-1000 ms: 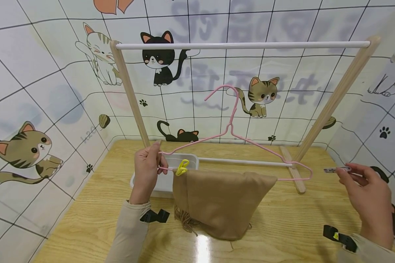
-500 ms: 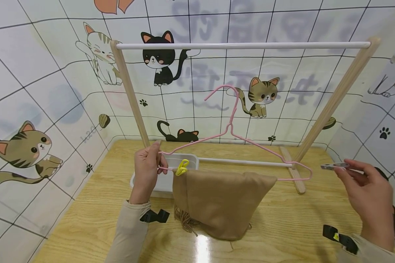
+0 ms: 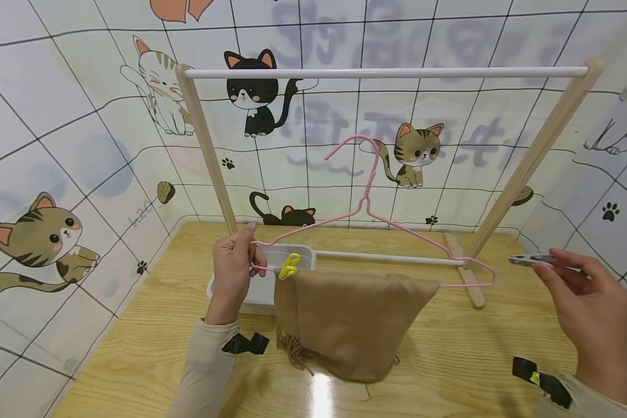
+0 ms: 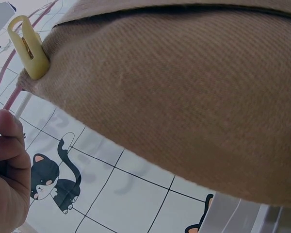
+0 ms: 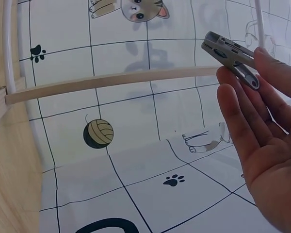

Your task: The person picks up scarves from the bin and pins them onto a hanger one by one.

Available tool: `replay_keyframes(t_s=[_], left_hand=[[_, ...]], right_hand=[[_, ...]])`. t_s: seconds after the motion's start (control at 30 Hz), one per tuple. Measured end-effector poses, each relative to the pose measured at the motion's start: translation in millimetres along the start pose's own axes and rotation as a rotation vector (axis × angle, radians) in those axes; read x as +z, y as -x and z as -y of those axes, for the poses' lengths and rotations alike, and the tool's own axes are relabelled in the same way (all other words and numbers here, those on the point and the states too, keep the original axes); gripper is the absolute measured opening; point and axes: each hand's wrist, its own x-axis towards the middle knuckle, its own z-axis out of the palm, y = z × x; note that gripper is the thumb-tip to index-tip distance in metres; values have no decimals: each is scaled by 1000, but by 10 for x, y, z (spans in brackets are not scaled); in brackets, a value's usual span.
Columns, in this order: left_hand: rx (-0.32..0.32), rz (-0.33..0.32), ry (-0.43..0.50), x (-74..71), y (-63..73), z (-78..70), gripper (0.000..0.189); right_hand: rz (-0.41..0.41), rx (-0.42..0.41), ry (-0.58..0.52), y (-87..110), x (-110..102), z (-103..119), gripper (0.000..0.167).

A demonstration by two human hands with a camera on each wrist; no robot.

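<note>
A pink wire hanger [image 3: 413, 230] stands upright with its hook at the top, its left end gripped by my left hand [image 3: 233, 268]. Over its lower bar drapes a folded brown scarf [image 3: 352, 325] with fringe at the lower left. One yellow clothespin [image 4: 29, 48] clips the scarf's left corner to the bar; the right corner carries no clip. Out to the right of the hanger, my right hand [image 3: 587, 307] pinches a grey clothespin [image 5: 231, 59] between thumb and fingers, its nose pointing left. In the left wrist view, the scarf fills most of the picture.
Behind the hanger stands a rack with wooden legs [image 3: 533, 162] and a white top rail [image 3: 386, 72]. A white plastic bin [image 3: 258, 299] sits on the wooden table [image 3: 151, 337] behind the left hand. Cat-printed sheets surround the table at the back and sides.
My right hand has shifted slightly up and right, turning the grey clothespin so that more of its side shows. The left hand, hanger and scarf have stayed still.
</note>
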Motion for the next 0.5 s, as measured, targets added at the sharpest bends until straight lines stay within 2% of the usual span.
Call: replay_keyframes(t_s=[0.2,0.5], left_hand=[[-6,-8,-2,2,0,4,63],[-3,-8,-1,5,2,-6,61]], right_hand=[[-8,-21,-5,32,-15,57,38],[-9,-154,-78,95,-27,184,39]])
